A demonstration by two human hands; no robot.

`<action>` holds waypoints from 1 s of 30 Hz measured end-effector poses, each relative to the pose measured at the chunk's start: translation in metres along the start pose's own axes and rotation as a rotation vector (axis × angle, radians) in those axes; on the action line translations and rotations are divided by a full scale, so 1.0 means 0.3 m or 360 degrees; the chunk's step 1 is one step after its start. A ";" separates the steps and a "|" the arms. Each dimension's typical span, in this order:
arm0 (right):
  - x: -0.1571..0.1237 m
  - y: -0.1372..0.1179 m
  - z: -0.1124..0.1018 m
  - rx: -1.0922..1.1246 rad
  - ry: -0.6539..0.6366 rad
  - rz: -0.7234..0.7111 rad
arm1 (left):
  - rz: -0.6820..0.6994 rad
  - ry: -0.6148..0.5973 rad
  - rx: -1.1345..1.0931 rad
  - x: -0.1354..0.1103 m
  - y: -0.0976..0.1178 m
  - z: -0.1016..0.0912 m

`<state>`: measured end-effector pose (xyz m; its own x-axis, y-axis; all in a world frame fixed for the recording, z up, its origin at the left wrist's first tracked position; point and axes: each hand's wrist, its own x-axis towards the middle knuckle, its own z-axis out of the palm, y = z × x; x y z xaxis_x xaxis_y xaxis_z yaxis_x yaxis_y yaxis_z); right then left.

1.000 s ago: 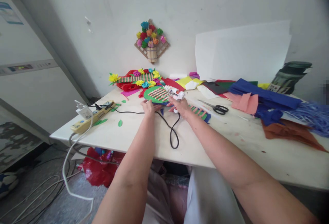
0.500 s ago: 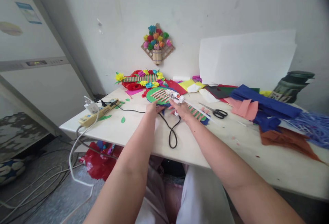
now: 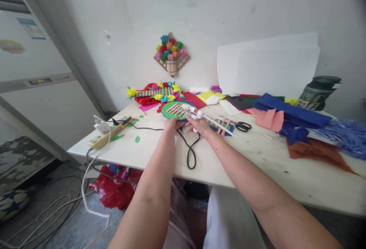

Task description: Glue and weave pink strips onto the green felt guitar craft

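My right hand (image 3: pixel 202 126) is wrapped round a white hot glue gun (image 3: pixel 198 114), with a long glue stick (image 3: pixel 221 124) jutting from its back. The gun's nozzle end points left over a guitar-shaped craft piece (image 3: pixel 168 111). This piece has a round green body with a blue rim, a lattice of pinkish strips, and a neck reaching right beneath my right forearm. At the body's near edge, my left hand (image 3: pixel 172 124) grips the piece; its fingertips are partly hidden. A black cord (image 3: pixel 191 153) loops on the table below my hands.
Scissors (image 3: pixel 243 126) lie right of the neck. A flower-trimmed craft guitar (image 3: pixel 154 92) rests at the back. Coloured paper (image 3: pixel 294 111) and a dark green bottle (image 3: pixel 318 94) are on the right. A power strip (image 3: pixel 110 131) with plugged cords sits on the left, near green paper leaves (image 3: pixel 137 139).
The view has shifted slightly. Both hands stay at the craft piece, and the glue gun remains over its lattice, with little visible movement.
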<state>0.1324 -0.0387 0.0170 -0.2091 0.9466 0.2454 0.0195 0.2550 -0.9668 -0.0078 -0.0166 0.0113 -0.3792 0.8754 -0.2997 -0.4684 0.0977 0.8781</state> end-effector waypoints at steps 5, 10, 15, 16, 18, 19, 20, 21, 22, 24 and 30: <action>-0.008 -0.019 -0.009 0.0016 -0.0004 -0.0020 | 0.0141 0.0001 0.0004 0.001 -0.019 0.003; -0.016 -0.059 -0.008 0.0133 0.0000 -0.0201 | 0.0406 -0.0028 -0.0244 -0.001 -0.036 -0.002; -0.009 -0.061 -0.022 0.0051 -0.0123 -0.0298 | 0.0524 -0.0014 -0.0440 0.006 -0.024 -0.008; -0.006 -0.056 -0.033 -0.0032 -0.0157 -0.0294 | 0.0550 -0.0009 -0.0461 0.007 -0.020 -0.009; 0.003 -0.043 -0.065 -0.0309 -0.0224 -0.0274 | 0.0582 0.0027 -0.0492 0.009 -0.011 -0.013; 0.008 -0.035 -0.085 -0.0489 -0.0232 -0.0264 | 0.0582 0.0048 -0.0504 0.009 -0.007 -0.016; 0.013 -0.026 -0.107 -0.0705 -0.0237 -0.0274 | 0.0584 0.0075 -0.0519 0.010 -0.002 -0.019; 0.018 -0.016 -0.130 -0.0925 -0.0168 -0.0328 | 0.0580 0.0098 -0.0534 0.012 0.002 -0.024; 0.023 -0.007 -0.152 -0.1172 -0.0113 -0.0407 | 0.0586 0.0123 -0.0549 0.014 0.005 -0.028; 0.035 0.010 -0.191 -0.1615 -0.0087 -0.0491 | 0.0579 0.0183 -0.0560 0.019 0.011 -0.039; 0.061 0.026 -0.228 -0.2241 -0.0024 -0.0206 | 0.0523 0.0222 -0.0548 0.018 0.018 -0.051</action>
<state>0.1954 -0.0059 0.0190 -0.2947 0.9018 0.3160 0.9431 0.3278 -0.0560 -0.0246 -0.0185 0.0088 -0.6433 0.7597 -0.0952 -0.5334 -0.3556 0.7675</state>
